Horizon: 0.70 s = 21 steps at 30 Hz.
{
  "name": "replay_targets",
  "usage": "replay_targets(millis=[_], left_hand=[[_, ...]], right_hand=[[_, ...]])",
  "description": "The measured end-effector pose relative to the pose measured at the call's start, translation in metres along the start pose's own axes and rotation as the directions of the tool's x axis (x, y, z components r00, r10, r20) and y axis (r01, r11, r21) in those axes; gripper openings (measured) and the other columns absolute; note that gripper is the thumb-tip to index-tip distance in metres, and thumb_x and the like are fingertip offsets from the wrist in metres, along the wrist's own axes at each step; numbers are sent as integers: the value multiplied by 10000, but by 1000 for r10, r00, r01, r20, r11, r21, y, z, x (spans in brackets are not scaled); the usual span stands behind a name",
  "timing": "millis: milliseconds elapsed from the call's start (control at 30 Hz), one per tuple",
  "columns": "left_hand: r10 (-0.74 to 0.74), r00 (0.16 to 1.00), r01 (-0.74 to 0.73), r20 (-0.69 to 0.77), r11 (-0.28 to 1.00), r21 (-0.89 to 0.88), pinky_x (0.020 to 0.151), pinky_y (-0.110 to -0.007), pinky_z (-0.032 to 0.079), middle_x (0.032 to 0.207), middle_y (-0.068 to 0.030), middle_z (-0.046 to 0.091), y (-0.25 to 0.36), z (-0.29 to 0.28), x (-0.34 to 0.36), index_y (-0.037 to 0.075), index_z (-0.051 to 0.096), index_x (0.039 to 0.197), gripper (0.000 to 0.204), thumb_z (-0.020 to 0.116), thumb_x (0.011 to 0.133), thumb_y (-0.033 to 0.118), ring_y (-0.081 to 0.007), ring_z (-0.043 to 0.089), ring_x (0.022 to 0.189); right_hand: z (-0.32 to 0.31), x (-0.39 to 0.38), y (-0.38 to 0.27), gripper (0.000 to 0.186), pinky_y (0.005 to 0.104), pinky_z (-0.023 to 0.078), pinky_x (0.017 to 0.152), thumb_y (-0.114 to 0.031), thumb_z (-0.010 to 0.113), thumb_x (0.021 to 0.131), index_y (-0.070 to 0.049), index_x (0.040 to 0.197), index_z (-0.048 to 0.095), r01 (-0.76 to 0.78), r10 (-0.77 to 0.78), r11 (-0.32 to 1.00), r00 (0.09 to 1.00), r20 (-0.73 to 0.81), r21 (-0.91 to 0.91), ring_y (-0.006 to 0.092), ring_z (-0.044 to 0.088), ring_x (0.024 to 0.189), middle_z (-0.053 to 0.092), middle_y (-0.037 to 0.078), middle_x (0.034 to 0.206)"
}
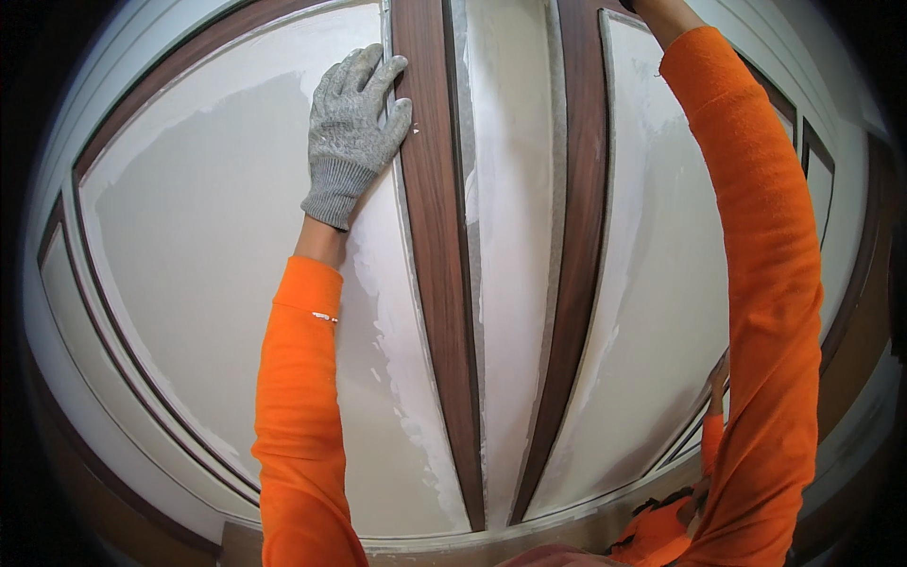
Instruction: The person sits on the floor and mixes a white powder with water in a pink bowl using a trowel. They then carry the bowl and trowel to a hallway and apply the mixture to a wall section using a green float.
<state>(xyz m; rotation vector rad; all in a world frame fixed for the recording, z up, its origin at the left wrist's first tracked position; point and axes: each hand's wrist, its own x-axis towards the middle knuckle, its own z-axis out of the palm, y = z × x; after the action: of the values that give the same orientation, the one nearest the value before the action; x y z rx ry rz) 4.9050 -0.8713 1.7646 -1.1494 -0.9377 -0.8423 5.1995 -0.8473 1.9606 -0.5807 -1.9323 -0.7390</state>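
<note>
fingers of the gloved left hand lie flat, unclenched, against the brown strip; white filler beside it looks patchy, unfinished; right hand is out of view.

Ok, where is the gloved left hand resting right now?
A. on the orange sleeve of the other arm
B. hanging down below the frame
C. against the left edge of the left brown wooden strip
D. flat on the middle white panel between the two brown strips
C: the left hand in its grey glove lies on the white panel with its fingers against the left edge of the left brown strip.
</note>
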Motion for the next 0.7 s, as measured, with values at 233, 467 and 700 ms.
replay_targets(millis=[233, 467, 700], left_hand=[[2, 1000, -2, -6, 1000, 5, 1237, -448, 306, 1509, -86, 531, -1, 6, 0, 236, 597, 1429, 476, 627, 973, 371, -286, 431, 1438], [21, 1000, -20, -15, 1000, 15, 1232, -452, 311, 1513, -82, 531, 2, 12, 0, 241, 596, 1431, 486, 628, 967, 381, -287, 436, 1437], [30, 999, -31, 16, 998, 52, 1221, -447, 327, 1502, -77, 532, -19, -2, -11, 231, 603, 1414, 480, 630, 961, 387, -286, 436, 1429]], right_hand=[[52, 11, 11, 468, 458, 540, 1034, -72, 449, 969, -84, 1412, 597, -54, 40, 969, 997, -63, -243, 316, 687, 1134, 684, 205, 1292], [50, -32, -1, 530, 437, 516, 1046, -73, 459, 946, -94, 1470, 536, 75, -62, 907, 997, 45, -415, 330, 672, 1163, 665, 207, 1324], [16, -58, -16, 497, 430, 525, 1017, -55, 487, 858, -37, 1322, 664, 171, -169, 985, 981, 100, -13, 362, 684, 1101, 712, 267, 1176]])
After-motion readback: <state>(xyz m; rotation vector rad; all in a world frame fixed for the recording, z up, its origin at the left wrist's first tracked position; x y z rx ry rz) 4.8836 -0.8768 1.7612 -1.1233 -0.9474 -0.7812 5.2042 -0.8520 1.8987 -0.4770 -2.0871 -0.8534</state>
